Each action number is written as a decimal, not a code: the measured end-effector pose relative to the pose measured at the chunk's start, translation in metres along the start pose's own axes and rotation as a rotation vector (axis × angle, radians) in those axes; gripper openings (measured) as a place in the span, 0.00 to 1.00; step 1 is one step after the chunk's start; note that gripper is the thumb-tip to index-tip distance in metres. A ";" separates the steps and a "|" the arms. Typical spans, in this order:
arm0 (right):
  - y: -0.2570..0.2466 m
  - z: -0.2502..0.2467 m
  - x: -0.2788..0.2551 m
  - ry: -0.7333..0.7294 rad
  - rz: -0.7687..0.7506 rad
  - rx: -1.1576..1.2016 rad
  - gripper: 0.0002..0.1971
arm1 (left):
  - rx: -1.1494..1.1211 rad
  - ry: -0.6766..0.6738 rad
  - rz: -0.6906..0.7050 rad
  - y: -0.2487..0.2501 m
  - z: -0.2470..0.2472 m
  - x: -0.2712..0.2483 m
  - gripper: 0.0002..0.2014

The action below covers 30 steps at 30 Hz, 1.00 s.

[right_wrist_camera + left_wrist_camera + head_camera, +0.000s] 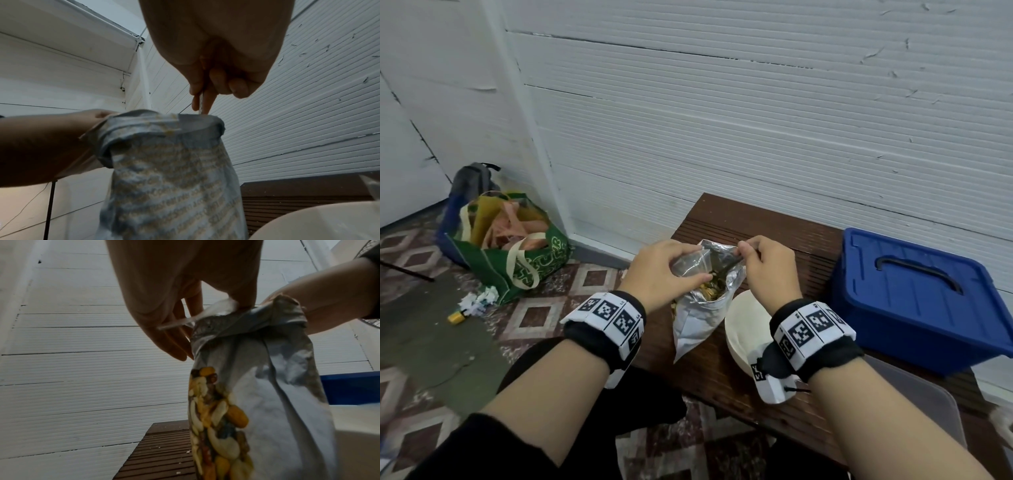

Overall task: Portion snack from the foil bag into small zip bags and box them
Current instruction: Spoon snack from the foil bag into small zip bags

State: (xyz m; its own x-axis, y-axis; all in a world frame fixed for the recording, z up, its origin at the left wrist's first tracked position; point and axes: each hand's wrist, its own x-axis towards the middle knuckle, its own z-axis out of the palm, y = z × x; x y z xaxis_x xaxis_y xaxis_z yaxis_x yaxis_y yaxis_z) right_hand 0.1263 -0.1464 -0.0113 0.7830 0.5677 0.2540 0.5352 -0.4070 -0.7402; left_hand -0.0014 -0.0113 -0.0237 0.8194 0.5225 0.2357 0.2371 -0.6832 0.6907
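Note:
The silver foil bag [700,317] stands open on the brown table [756,222], with mixed nuts showing in its mouth. My left hand [664,270] pinches a small clear zip bag [690,262] at the foil bag's left rim. From the left wrist view, the left hand [164,313] holds the zip bag [207,313] against the foil bag [271,386]. My right hand [763,265] pinches a thin spoon handle [727,267] that dips into the foil bag. From the right wrist view, the right hand [216,73] holds the handle [200,104] above the foil bag [170,170]. The spoon's bowl is hidden.
A white bowl [739,329] sits right of the foil bag, under my right wrist. A blue lidded box [914,294] stands at the table's right. A clear plastic lid [917,407] lies near the front right. On the floor to the left is a green tote [517,260].

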 end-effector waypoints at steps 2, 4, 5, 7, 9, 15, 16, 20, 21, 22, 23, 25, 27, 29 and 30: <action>0.001 0.000 0.000 0.014 0.036 0.022 0.12 | -0.013 -0.005 0.019 0.001 0.001 -0.003 0.28; 0.005 -0.003 0.001 0.049 0.087 0.065 0.13 | -0.020 -0.013 0.030 0.002 0.000 -0.005 0.28; 0.006 -0.005 0.002 0.067 0.104 0.089 0.13 | -0.025 -0.014 0.028 0.002 -0.001 -0.006 0.29; 0.008 -0.006 0.002 0.074 0.109 0.106 0.14 | -0.038 -0.009 0.013 0.003 -0.002 -0.006 0.29; 0.008 -0.004 0.001 0.037 0.102 0.080 0.14 | -0.049 -0.008 0.007 0.004 -0.002 -0.007 0.29; 0.006 0.005 -0.002 0.027 0.153 0.124 0.13 | -0.071 -0.015 -0.007 0.002 -0.005 -0.006 0.29; 0.007 0.004 -0.001 0.047 0.167 0.138 0.14 | -0.082 -0.021 -0.014 0.003 -0.006 -0.006 0.29; 0.008 -0.002 0.000 0.102 0.207 0.162 0.14 | -0.133 -0.035 -0.043 0.003 -0.007 -0.004 0.30; 0.008 -0.002 0.000 0.098 0.207 0.162 0.14 | -0.143 -0.040 -0.052 0.003 -0.007 -0.004 0.30; 0.007 -0.002 0.000 0.090 0.206 0.158 0.13 | -0.152 -0.043 -0.063 0.002 -0.006 -0.003 0.30; 0.007 -0.001 0.000 0.080 0.206 0.157 0.13 | -0.157 -0.040 -0.073 0.001 -0.006 -0.002 0.30; 0.007 0.000 0.000 0.077 0.219 0.162 0.13 | -0.159 -0.040 -0.085 0.001 -0.006 -0.001 0.27; 0.008 -0.002 0.002 0.102 0.239 0.173 0.14 | -0.152 -0.051 -0.081 0.002 -0.006 -0.001 0.25; 0.009 -0.007 0.005 0.131 0.251 0.190 0.15 | -0.149 -0.052 -0.075 0.002 -0.009 0.000 0.23; 0.009 -0.010 0.007 0.146 0.252 0.205 0.15 | -0.147 -0.048 -0.073 0.003 -0.011 0.000 0.22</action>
State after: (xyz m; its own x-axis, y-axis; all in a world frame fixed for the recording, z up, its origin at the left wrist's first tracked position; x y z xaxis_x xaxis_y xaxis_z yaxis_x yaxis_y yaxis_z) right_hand 0.1400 -0.1534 -0.0103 0.9274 0.3534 0.1228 0.2561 -0.3604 -0.8969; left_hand -0.0065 -0.0079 -0.0148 0.8277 0.5405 0.1509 0.2207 -0.5607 0.7981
